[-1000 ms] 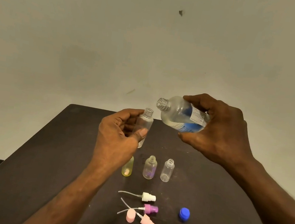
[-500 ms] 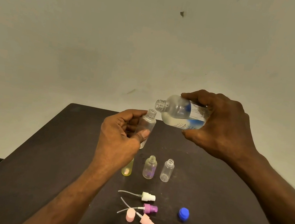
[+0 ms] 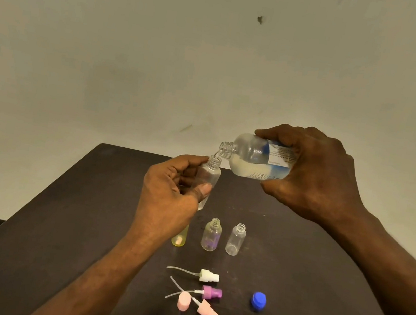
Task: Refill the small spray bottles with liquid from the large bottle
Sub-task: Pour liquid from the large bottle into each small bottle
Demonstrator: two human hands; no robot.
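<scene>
Fingers [image 3: 198, 189] of left hand [image 3: 166, 199] curled round small bottle [image 3: 208, 177], held upright above table [image 3: 59, 216]. Right hand [image 3: 316, 175] gripped large bottle [image 3: 252, 155], tipped nearly level, mouth just over small bottle's neck. Step judged: pouring, thin stream apparently entering. Next move calls for steady tilt, then righting before overflow. Three open bottles [image 3: 211, 235], spray heads [image 3: 209, 276], blue cap [image 3: 258, 301] waited on table.

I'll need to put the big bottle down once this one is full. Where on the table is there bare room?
Bare table lies right of the clear small bottle, above the blue cap. The left side, beyond the left arm, is bare too. It is crowded at the centre: three small bottles in a row, with the spray tops just below.
</scene>
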